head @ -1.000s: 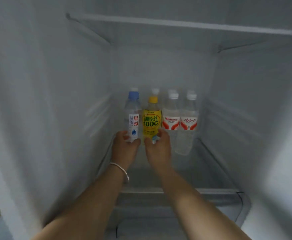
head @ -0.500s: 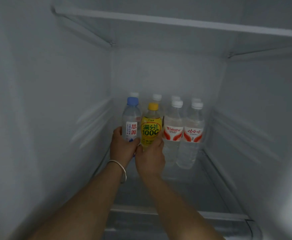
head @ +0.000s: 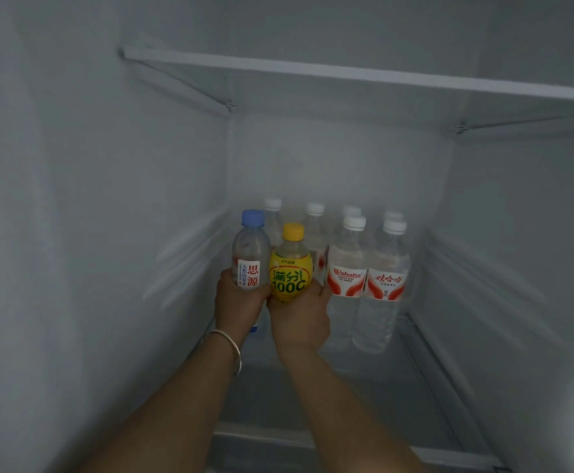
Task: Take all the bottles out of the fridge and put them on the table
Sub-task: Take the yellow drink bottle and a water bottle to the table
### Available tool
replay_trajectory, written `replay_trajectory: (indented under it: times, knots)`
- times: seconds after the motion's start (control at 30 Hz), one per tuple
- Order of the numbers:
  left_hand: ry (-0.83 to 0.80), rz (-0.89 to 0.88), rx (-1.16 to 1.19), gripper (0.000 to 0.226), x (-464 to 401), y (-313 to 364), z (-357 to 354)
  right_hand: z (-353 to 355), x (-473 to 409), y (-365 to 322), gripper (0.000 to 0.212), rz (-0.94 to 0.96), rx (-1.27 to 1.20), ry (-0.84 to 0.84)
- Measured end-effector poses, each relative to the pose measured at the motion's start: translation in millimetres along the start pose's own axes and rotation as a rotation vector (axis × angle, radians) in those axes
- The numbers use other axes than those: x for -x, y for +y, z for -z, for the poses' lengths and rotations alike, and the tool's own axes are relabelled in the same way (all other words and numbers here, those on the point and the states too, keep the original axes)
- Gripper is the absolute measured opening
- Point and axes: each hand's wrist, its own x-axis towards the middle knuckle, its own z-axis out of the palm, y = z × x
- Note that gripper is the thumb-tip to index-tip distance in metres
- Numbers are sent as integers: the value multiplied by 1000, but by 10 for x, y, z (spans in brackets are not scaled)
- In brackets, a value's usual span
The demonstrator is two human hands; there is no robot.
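A clear bottle with a blue cap (head: 250, 252) and a white label bearing red characters is gripped by the left hand (head: 239, 306), whose fingers are curled round its lower body. Just beside it, at its 3 o'clock and touching it, a yellow-capped bottle (head: 290, 266) with a yellow label printed in green and red is held by the right hand (head: 300, 317), the fingers being wrapped round its base. Both bottles are held upright, long axes vertical and caps pointing to 12 o'clock, the blue-capped one leaning very slightly toward 11 o'clock. Whether their bases are clear of the glass shelf (head: 415, 377) cannot be told, being hidden by the hands.

At 3 o'clock of the held pair, two clear water bottles with white caps and red-and-white labels (head: 348, 268) (head: 388, 271) are seen standing upright side by side on the shelf. Behind them, toward the back wall of the fridge (head: 329, 158), a further row of white-capped bottles (head: 314, 227) is partly hidden. A silver bangle (head: 229, 346) is worn on the left wrist. An upper shelf (head: 347, 75) is seen at 12 o'clock.
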Motion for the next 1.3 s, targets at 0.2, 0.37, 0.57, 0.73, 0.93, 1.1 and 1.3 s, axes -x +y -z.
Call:
replay_trajectory:
  times: [0.2,0.37,0.57,0.73,0.93,1.1,1.3]
  knots:
    - [28,33,86,53,226,37,115,65,151,30,60,53,-48,42]
    - [36,-2,164,39,578,191,248,280,346,49,58,246,-109,206]
    - [-108,-90,269,49,1182,590,555,885,874,-126,54,346,-291,297]
    - [-292,-163,265,56,1926,625,904,1391,1756,-130,57,271,-325,437]
    - [-525,-143,269,52,2977,532,1168,2033,2891,121,57,53,-159,590]
    - [-795,-135,288,54,4064,526,1363,2785,3802,455,62,-68,-122,681]
    - [-1095,-124,347,57,5436,609,1322,3752,4925,901,59,-160,-58,843]
